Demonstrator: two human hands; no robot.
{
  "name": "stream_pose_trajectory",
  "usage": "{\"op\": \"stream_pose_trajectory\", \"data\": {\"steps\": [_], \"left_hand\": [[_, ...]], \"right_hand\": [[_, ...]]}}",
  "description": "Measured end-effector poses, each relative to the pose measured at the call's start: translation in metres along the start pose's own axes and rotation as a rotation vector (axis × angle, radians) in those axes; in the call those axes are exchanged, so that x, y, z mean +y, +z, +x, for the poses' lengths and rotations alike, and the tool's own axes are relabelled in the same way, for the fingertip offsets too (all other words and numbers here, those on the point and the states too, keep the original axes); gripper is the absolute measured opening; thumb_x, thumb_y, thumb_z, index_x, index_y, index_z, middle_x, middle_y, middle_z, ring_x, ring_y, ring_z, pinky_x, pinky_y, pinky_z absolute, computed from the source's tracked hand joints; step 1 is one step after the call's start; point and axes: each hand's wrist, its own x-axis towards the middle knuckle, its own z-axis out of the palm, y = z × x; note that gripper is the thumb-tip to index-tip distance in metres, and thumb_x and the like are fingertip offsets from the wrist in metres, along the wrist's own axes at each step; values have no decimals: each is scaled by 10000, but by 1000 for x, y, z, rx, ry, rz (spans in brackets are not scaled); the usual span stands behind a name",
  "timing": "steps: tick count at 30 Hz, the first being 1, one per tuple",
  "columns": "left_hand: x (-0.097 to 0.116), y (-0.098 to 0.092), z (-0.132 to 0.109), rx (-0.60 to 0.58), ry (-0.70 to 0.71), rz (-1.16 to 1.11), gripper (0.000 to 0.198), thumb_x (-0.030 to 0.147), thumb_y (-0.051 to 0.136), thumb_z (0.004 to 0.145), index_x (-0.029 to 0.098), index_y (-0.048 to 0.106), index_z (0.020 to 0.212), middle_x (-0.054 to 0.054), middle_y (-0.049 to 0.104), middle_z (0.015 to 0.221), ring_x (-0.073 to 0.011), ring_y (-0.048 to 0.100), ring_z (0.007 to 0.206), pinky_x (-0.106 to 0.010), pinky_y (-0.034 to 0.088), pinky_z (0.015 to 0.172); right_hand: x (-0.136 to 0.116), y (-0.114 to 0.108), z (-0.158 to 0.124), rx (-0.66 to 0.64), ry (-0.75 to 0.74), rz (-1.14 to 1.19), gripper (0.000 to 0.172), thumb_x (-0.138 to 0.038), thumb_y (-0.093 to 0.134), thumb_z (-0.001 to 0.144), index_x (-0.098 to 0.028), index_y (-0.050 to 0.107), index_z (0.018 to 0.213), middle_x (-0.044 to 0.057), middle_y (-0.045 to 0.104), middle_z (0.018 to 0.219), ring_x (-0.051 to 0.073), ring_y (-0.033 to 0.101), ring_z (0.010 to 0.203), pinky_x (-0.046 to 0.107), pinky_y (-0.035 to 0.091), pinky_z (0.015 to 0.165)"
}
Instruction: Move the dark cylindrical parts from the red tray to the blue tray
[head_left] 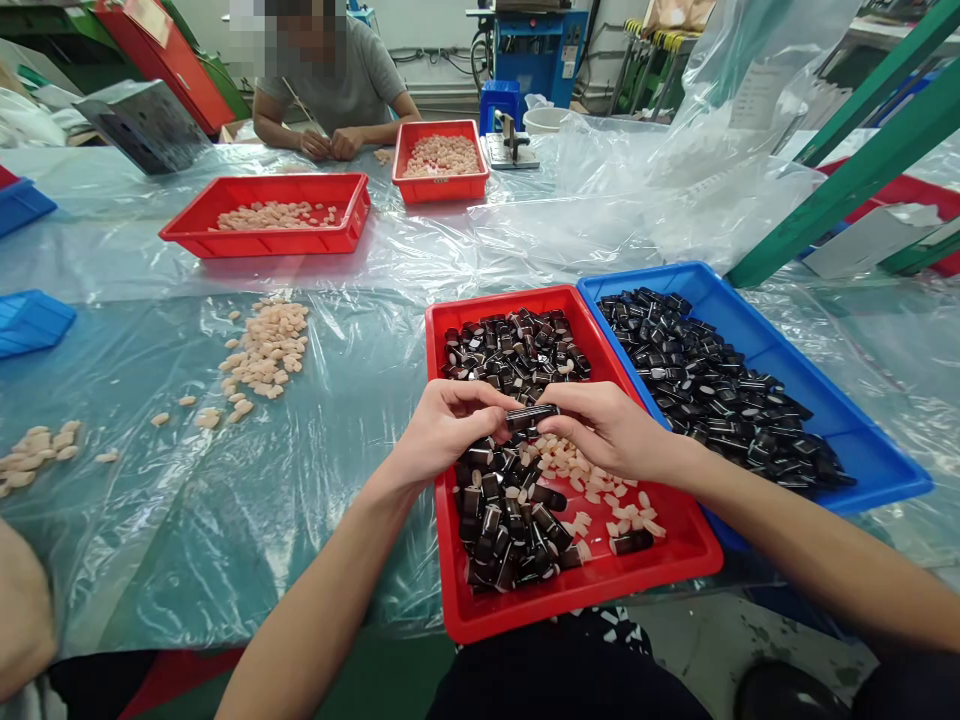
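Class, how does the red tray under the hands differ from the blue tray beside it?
The red tray sits under the left hand and right hand; the blue tray is untouched. The red tray mixes dark pieces with pale peach pieces; the blue tray holds only dark pieces. Both are shallow plastic trays.

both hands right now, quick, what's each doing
Left hand: closed, gripping one end of a dark oblong piece.
Right hand: closed, gripping the other end of that piece.
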Motion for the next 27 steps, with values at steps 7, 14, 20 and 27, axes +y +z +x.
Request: {"op": "stream_pose_trajectory", "data": {"steps": [7,14,20,27], "left_hand": [[0,2,1,13,1,-6,121,164,685,735,162,779,810,-20,714,647,-116,648,589,-205,524,588],[-2,2,1,35,62,-24,195,61,620,703,174,777,724,-4,711,632,-95,636,581,-181,502,573],[-4,4,1,106,160,16,211,67,599,775,183,774,764,5,724,678,-88,657,607,-179,530,606],[2,8,-1,56,95,9,158,202,652,849,143,778,924,-31,749,689,-126,708,610,-214,593,605]], "right_hand": [[2,0,0,-1,9,11,284,-328,433,1008,-178,504,778,-22,474,652,104,389,558,232,317,563],[0,0,1,-9,-8,45,232,-294,449,1003,-165,545,835,-14,513,676,101,419,566,220,342,568],[4,3,1,0,27,56,251,-323,440,1005,-163,568,860,-3,544,690,110,447,588,227,359,580],[8,-1,0,76,33,-10,270,-338,439,1004,-156,573,857,1,544,694,111,456,592,235,355,575]]}}
